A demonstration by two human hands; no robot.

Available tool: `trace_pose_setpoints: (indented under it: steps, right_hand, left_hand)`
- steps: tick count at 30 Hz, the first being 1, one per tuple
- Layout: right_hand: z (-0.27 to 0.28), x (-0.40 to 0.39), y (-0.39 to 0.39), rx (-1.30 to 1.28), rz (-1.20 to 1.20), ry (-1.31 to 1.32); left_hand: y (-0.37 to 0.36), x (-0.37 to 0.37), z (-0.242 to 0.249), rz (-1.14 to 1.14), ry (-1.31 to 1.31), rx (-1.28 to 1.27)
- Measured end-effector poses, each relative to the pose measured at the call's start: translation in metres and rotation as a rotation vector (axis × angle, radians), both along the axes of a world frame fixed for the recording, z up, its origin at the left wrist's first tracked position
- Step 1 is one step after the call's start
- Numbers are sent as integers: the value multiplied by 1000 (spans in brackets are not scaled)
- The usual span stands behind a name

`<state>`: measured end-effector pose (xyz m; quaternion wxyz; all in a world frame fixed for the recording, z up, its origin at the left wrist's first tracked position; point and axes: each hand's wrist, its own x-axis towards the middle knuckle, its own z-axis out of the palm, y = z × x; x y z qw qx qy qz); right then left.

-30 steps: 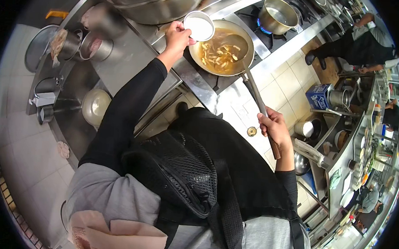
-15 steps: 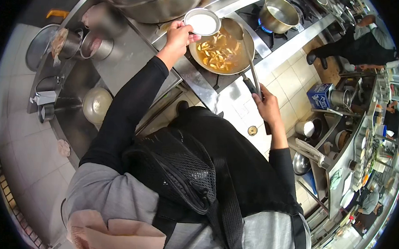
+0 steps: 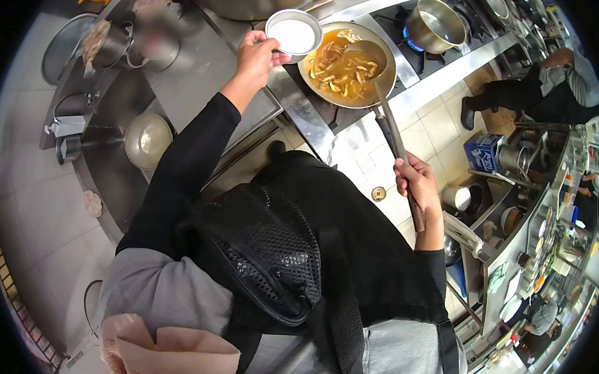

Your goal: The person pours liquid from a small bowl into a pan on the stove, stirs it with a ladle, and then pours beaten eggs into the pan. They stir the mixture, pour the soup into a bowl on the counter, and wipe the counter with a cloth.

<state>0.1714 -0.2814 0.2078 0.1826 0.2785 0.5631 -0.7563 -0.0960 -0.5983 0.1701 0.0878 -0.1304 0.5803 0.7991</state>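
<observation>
From the head view I see a steel surface (image 3: 184,82) running left of the wok (image 3: 348,65), with pale floor tiles below it and a lit burner carrying a pot (image 3: 435,24) beyond. The wok's near rim is partly hidden by the ladle (image 3: 395,134). My left hand (image 3: 255,55) has its grip closed on a small bowl (image 3: 293,33) of white liquid just left of the wok. My right hand (image 3: 417,182) is wrapped round the ladle's handle; its scoop sits in brown broth with pale strips.

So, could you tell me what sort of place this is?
Most likely a commercial restaurant kitchen: a wok of broth on a steel gas range, a lit burner under a pot, and another person nearby.
</observation>
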Motion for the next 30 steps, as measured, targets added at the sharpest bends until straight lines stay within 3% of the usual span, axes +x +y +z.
trace_pose_setpoints:
  steps: [2, 10, 12, 13, 14, 16, 18, 20, 23, 28, 30]
  right_hand:
    - [7, 4, 8, 222, 74, 39]
    - [7, -10, 11, 663, 168, 138]
    - [-19, -18, 8, 1013, 206, 338]
    - [-27, -24, 4, 1068, 226, 363]
    - [-45, -29, 3, 1066, 226, 364]
    - [-74, -36, -9, 818, 279, 249]
    - [-81, -32, -20, 384, 248, 160]
    - [-59, -26, -33, -111, 38, 13]
    - [-43, -10, -28, -283, -48, -60]
    - [-27, 9, -12, -37, -11, -17]
    - [-18, 11, -4, 225, 58, 24]
  left_hand:
    - [0, -1, 0, -14, 10, 1]
    - [21, -12, -1, -73, 107, -30]
    - [28, -17, -1, -105, 123, -18]
    - [32, -19, -1, -106, 123, -19]
    - [38, -23, -1, -111, 131, -42]
    - [43, -27, 0, -107, 139, -74]
    - [48, -29, -2, -96, 159, -67]
    - [52, -29, 1, -92, 156, -91]
    - [57, -36, -6, -95, 151, -148]
    - [70, -49, -24, -81, 205, -208]
    - [76, -50, -27, -69, 253, -285]
